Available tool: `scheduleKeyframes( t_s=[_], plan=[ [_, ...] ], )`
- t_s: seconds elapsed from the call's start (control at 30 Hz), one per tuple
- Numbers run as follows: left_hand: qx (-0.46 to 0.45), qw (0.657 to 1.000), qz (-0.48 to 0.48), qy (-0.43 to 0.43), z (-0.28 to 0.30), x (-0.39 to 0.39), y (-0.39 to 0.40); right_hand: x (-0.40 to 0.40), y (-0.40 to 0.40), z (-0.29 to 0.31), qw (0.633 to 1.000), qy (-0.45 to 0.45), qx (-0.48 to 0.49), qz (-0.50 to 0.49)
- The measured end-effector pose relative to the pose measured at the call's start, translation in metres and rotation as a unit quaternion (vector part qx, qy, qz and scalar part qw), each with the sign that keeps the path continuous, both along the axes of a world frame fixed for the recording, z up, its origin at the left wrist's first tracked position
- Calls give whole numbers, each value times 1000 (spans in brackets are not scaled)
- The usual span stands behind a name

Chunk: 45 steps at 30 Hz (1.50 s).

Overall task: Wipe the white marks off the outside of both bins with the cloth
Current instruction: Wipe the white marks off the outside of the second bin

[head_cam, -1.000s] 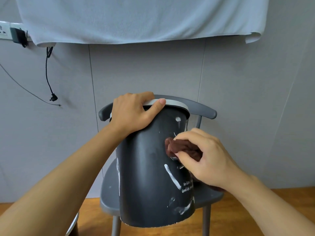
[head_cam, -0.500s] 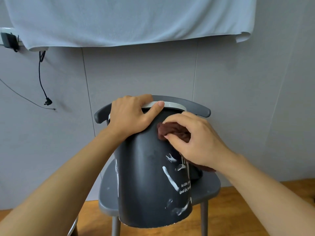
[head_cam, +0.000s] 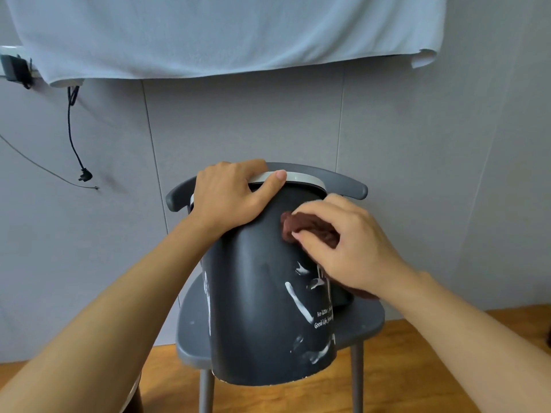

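Bin rim gripped by left hand, right hand pressing cloth

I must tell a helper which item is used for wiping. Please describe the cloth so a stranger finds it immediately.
Find the grey chair with the dark bin on it. High on the bin's side, the right hand presses a bunched cloth, the only reddish-brown thing there.

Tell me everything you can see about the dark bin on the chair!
The dark bin is matte dark grey, plastic-looking, with a pale ring round its rim. It leans tilted on the grey chair. White smears and small white lettering mark its side. The left hand grips its rim, and the right hand presses a brown cloth against its upper side.
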<state>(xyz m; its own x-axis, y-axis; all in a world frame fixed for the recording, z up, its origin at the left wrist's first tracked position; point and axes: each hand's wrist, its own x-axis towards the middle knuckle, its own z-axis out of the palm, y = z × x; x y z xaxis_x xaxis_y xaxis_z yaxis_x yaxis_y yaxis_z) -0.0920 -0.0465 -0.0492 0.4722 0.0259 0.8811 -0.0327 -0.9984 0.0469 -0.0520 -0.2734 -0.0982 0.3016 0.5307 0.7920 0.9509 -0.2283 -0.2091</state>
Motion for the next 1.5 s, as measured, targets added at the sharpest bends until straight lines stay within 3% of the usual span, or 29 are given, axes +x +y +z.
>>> scheduleKeyframes(
  t_s=[0.07,0.27,0.43,0.5,0.7,0.9,1.17,1.37,1.5],
  plan=[
    [1,1000,-2,1,0,0,0,3,0,-4,1000,20,-4,-2],
    [-49,999,4,5,-1,-1,15,-14,-16,-45,985,43,-143,85],
    [-38,999,-3,-7,-1,-2,12,1,-11,-26,998,39,13,37],
    [-34,999,-6,-7,-1,-2,11,4,-9,-30,998,53,11,29],
    [-66,998,-7,-3,-2,-4,21,-12,-25,-67,987,54,-113,103],
    [-55,998,-8,-3,-1,-3,14,-7,-5,-39,998,39,10,42],
    [-66,998,4,7,0,-4,15,-26,-22,-50,968,24,-231,93],
    [-53,999,9,7,0,-3,11,-25,-9,-31,998,6,-46,32],
    [-41,999,8,5,0,-1,7,-26,-3,-33,996,-2,-88,19]
  ],
)
